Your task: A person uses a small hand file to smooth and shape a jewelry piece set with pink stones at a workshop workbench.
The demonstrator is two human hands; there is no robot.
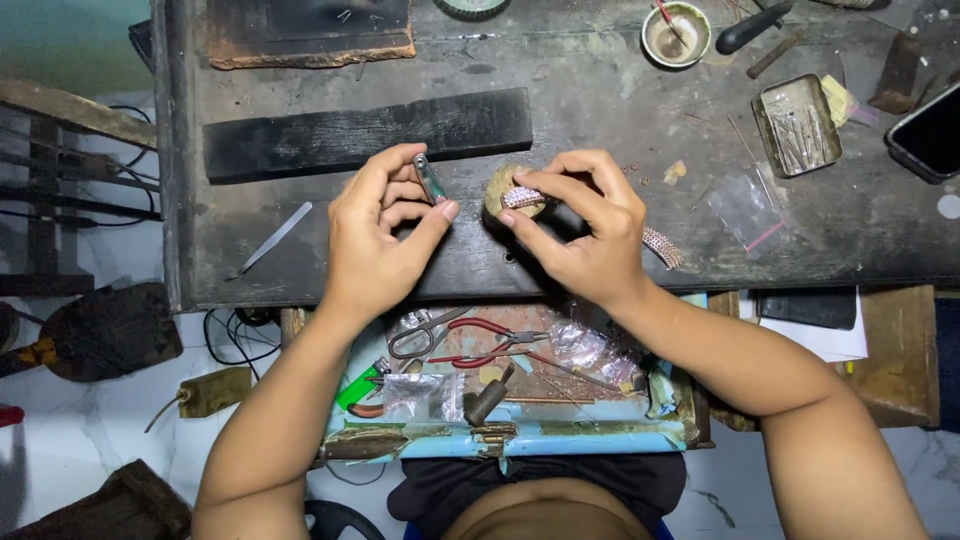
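On the dark surface (600, 90), right hand (585, 235) fingers pinch the beaded band (522, 196) against the round block (500, 190) for support; left hand (380, 235) grips a small tool (430, 178) ready alongside.

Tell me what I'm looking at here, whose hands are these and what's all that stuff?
This one picture comes from a camera worn on a person's head, looking down at their own hands over a dark, worn workbench. The left hand pinches a small metal tool. The right hand holds a strip of woven chain band against a small round block. Nearby lie tweezers, a tin of small tools and a little bowl. An open drawer below holds scissors and red-handled pliers.
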